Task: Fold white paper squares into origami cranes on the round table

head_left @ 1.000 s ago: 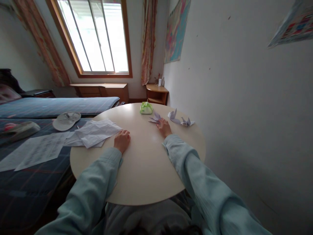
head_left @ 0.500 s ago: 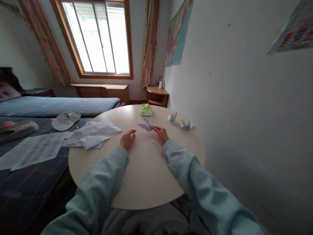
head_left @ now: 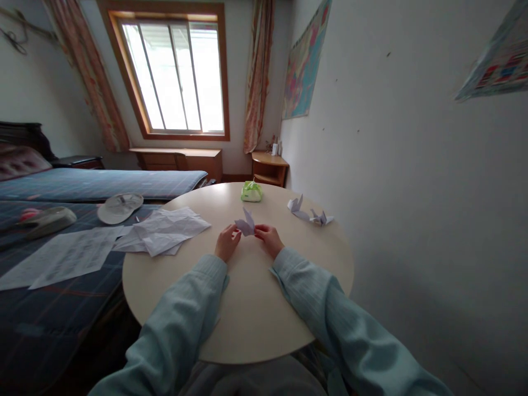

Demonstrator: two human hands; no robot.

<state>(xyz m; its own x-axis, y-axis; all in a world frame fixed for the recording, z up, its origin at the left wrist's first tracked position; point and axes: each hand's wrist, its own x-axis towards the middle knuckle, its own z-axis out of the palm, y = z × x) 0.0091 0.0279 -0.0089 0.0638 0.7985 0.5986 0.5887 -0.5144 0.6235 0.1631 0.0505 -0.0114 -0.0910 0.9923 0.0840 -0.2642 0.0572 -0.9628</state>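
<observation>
A folded white paper crane (head_left: 246, 224) is held just above the round table, its wings pointing up and to the left. My right hand (head_left: 270, 240) pinches it at its right end between thumb and fingers. On the other side, my left hand (head_left: 227, 242) has its fingers curled at the crane's lower left edge; the contact itself is small and partly hidden. Two more folded paper figures, one with an upright point (head_left: 297, 206) and a smaller one (head_left: 320, 218), lie farther right on the tabletop.
The pale round table (head_left: 264, 324) stands close to the right wall. At its far side sits a green-and-white tissue pack (head_left: 251, 192). Creased paper sheets (head_left: 167, 231) overlap its left edge, beside a bed with printed sheets (head_left: 78, 256) and a light cap (head_left: 119, 208).
My left hand has moved right and forward to the paper crane. The crane has turned in my right hand, so its wings look narrower. The whole view has shifted slightly.
</observation>
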